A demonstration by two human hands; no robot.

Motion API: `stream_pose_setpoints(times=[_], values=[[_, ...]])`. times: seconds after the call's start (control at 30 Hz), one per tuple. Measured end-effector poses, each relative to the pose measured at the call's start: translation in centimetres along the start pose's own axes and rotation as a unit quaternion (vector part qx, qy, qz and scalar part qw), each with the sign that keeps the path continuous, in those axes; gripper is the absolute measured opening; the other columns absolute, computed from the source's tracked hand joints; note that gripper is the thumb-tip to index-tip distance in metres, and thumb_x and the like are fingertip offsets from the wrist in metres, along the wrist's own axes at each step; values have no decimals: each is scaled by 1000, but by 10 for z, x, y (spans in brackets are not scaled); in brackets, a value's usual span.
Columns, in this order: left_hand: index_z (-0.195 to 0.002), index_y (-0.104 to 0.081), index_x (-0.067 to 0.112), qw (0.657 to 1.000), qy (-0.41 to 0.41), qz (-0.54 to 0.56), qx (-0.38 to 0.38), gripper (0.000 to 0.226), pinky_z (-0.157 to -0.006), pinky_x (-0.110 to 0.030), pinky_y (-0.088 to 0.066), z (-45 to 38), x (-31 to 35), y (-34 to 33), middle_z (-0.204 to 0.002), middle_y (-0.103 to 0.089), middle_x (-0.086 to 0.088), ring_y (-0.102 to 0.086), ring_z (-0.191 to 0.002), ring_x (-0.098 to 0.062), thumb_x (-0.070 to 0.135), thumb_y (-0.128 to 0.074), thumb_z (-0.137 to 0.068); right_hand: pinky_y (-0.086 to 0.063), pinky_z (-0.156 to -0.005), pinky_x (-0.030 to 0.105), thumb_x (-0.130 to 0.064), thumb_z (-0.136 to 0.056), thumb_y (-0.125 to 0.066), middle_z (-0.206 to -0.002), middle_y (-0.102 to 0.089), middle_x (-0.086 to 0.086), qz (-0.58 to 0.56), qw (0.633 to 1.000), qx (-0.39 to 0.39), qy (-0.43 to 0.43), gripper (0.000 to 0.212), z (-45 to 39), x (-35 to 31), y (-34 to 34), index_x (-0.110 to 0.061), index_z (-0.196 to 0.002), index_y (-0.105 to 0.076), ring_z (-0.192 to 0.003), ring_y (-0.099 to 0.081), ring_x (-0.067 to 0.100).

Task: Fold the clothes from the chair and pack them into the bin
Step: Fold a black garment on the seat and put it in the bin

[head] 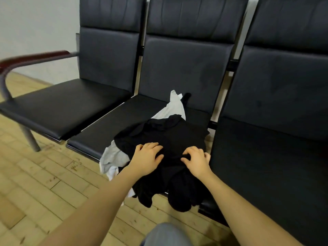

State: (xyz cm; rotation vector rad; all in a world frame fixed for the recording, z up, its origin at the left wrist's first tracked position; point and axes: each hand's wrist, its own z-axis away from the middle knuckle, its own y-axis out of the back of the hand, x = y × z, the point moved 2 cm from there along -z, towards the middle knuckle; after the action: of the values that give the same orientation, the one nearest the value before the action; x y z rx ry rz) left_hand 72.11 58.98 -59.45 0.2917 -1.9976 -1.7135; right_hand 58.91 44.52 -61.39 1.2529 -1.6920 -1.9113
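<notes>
White garment (pixel 113 158) mostly under black clothes (pixel 170 139)

No readable text, label, brand, number or sign anywhere in view.
</notes>
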Motion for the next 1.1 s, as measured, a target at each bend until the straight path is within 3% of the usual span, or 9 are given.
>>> stream_pose_setpoints(times=[0.03,0.13,0.3,0.5,0.63,0.77,0.83,0.93,1.1], values=[[-143,-37,26,1000,-2,3,-2,46,-111,-34,-12,-2,-1,-5,-152,-30,7,-23,-140,-11,42,-37,-99,-16,-102,35,-30,-92,-58,-117,-52,-10,-23,1000,7,-10,5,-1,2,-2,-28,-96,-57,-116,-42,15],[-142,-38,26,1000,-2,18,13,47,-111,-34,-12,-4,-3,-12,-151,-31,6,-24,-139,-11,43,-37,-99,-18,-99,33,-23,-91,-60,-101,-57,-12,-57,998,24,21,12,-4,5,-3,-28,-84,-52,-104,-48,12],[-140,-44,23,990,-7,90,110,45,-111,-32,-14,-8,-6,-8,-148,-37,5,-29,-138,-11,42,-41,-99,-45,-80,17,-4,-88,-62,-79,-64,-7,-343,931,111,51,13,-9,3,33,-15,-81,-61,-81,-61,4],[-136,-48,24,983,-20,166,74,41,-108,-25,-11,-14,-2,-13,-144,-41,10,-32,-135,-6,39,-42,-99,-44,-79,8,-12,-94,-57,-88,-67,-10,-348,926,132,67,11,-10,-7,55,-15,-92,-66,-85,-60,-1],[-112,-67,14,955,5,255,153,22,-101,-27,-37,-10,-7,-16,-109,-65,6,-60,-104,-11,22,-55,-95,-41,-82,8,-13,-95,-54,-94,-65,-4,-324,935,138,52,13,-10,-4,45,-14,-97,-67,-91,-58,-2],[-108,-68,11,917,49,341,202,20,-84,0,-34,-12,-6,14,-100,-64,9,-58,-94,-4,18,-54,-95,-39,-77,5,-17,-94,-56,-91,-60,3,-300,941,153,35,13,-17,-9,53,-17,-96,-70,-86,-56,5],[-110,-67,12,925,26,305,224,22,-86,-5,-34,-20,-7,35,-97,-61,7,-55,-93,-5,19,-50,-97,-38,-75,6,-19,-94,-57,-91,-58,4,-291,942,162,35,14,-24,-16,66,-18,-98,-70,-85,-55,9],[-114,-65,18,942,3,232,241,25,-86,-29,-34,-38,-9,66,-91,-51,2,-51,-91,-15,23,-44,-100,-38,-76,10,-22,-94,-57,-91,-56,3,-284,939,190,43,16,-36,-33,89,-17,-100,-71,-87,-55,14],[-109,-70,19,920,-53,158,355,32,-70,-35,-35,-57,-1,123,-81,-40,2,-44,-76,-20,32,-46,-93,-43,-83,22,-25,-95,-55,-92,-54,3,-273,927,247,67,19,-47,-60,134,-19,-105,-70,-88,-54,14]])
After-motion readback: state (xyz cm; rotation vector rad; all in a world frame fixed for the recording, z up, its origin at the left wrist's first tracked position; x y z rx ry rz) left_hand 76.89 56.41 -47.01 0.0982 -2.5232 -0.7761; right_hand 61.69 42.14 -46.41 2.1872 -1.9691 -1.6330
